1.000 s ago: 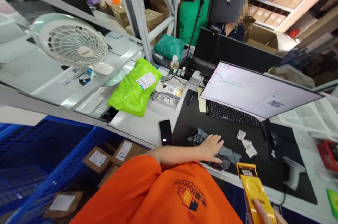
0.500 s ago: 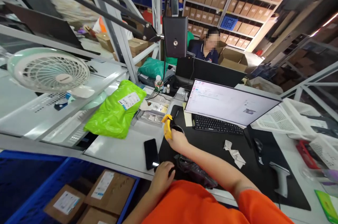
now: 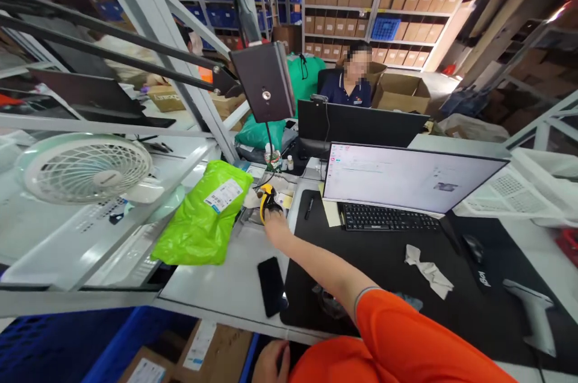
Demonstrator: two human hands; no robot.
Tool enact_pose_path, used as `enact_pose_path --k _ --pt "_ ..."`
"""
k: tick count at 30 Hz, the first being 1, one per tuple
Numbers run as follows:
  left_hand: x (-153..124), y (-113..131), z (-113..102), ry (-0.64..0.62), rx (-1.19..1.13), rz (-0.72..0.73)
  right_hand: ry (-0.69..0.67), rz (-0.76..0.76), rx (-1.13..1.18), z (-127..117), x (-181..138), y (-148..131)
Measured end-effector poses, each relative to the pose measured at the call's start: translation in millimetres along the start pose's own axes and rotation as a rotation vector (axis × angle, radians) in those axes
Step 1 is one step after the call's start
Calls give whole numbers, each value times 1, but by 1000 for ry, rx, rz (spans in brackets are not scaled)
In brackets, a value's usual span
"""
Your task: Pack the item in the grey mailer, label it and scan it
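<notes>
My right hand (image 3: 274, 226) reaches forward over the shallow grey tray (image 3: 249, 217) of small items. Its fingers are closed round a yellow-and-black hand tool (image 3: 267, 195), whose exact kind is hard to make out. Just left of this hand lies a bright green plastic mailer bag (image 3: 205, 214) with a white label. Nearer me, a black phone (image 3: 271, 286) rests by the mat's left edge. My left hand (image 3: 271, 364) is low at the bottom edge of the view, below the table edge, partly cut off. Its fingers are loosely bent and apart from the thumb, with nothing seen in them.
A monitor (image 3: 410, 177), keyboard (image 3: 388, 217), mouse (image 3: 473, 247), crumpled paper (image 3: 428, 271) and barcode scanner (image 3: 533, 314) occupy the black mat (image 3: 361, 256). A fan (image 3: 85, 169) stands left. Boxes (image 3: 219, 350) fill a blue crate below. A black device (image 3: 264, 85) hangs overhead; a person (image 3: 345, 91) sits opposite.
My right hand has moved forward and left with the yellow-and-black tool, from above the mat to the tray. My left hand has dropped from beside the phone to below the table edge.
</notes>
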State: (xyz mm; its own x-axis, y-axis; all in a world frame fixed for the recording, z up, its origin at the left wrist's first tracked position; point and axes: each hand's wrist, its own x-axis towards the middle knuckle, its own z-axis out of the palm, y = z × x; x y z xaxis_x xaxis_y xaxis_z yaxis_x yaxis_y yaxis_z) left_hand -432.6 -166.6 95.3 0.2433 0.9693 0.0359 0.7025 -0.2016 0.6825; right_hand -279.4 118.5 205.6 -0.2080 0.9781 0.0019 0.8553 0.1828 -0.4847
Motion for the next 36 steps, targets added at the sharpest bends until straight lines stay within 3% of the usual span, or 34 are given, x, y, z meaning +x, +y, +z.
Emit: enact_pose_path --k 3,5,7,11,14,16,20,24,27,31,33,36 --pt "25 2 4 -15 -18 119 70 -95 22 1 -64 38" --pt "46 2 7 -48 -18 223 209 -95 75 3 -120 79" --pt "66 5 8 -96 -14 314 363 54 94 9 -185 129" --pt "96 24 9 -246 20 401 599 502 10 22 -319 218" --pt "112 51 11 -367 62 451 699 744 -42 26 -398 255" --pt "121 73 16 -388 86 515 762 838 -47 25 -432 270" --pt "133 117 43 -377 165 642 801 875 -43 21 -463 309" --pt "133 157 98 -407 312 688 708 890 -94 7 -478 370" --pt "126 178 141 -423 418 690 655 918 -129 -22 -487 419" --pt "120 177 171 -373 508 609 619 915 -135 -70 -483 486" --pt "118 168 172 -353 513 627 612 885 -134 -85 -474 520" --pt "114 162 165 -346 502 718 590 824 -137 -87 -462 567"
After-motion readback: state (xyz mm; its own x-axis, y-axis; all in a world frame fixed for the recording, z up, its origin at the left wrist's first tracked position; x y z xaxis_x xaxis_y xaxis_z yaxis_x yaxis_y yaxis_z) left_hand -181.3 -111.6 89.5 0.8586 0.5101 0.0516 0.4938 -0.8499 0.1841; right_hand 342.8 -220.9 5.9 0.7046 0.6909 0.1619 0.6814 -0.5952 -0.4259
